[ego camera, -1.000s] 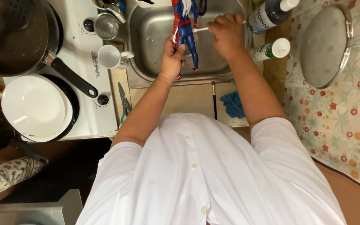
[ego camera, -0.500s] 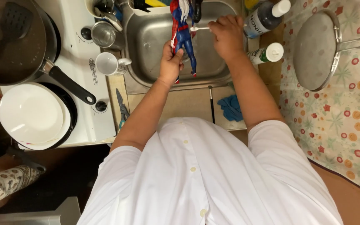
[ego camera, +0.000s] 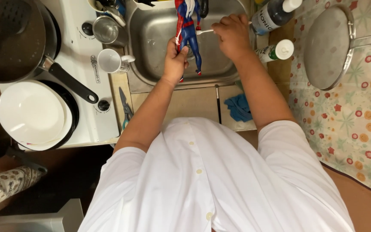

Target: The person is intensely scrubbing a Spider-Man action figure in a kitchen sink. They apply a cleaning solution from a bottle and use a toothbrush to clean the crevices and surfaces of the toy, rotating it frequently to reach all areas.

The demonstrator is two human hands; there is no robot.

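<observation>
Since the earlier frames the view has slid a little: the sink (ego camera: 151,47) and both hands now sit slightly nearer and more central, while the red and blue action figure (ego camera: 188,30) remains upright over the basin and the grip on it has not changed. The white brush has stayed against the figure's side.

At the far left, a dark frying pan (ego camera: 13,43) rests on the white stove (ego camera: 82,56), with stacked white plates (ego camera: 28,114) near it. A steel cup (ego camera: 105,29) and a white mug (ego camera: 109,60) stand between stove and sink, and scissors (ego camera: 126,109) lie on the counter edge.

The left hand (ego camera: 174,60) is closed around the figure's legs, thumb pressed on the front, holding it over the steel sink. The right hand (ego camera: 232,34) is curled into a fist around the handle of a small white brush (ego camera: 205,31), whose head touches the figure's torso.

Further right stand a dark bottle (ego camera: 271,15) and a white-capped bottle (ego camera: 275,50), a blue cloth (ego camera: 239,107) lies near the sink's front edge, and a round grey lid (ego camera: 327,47) lies on the floral cloth (ego camera: 357,124).
</observation>
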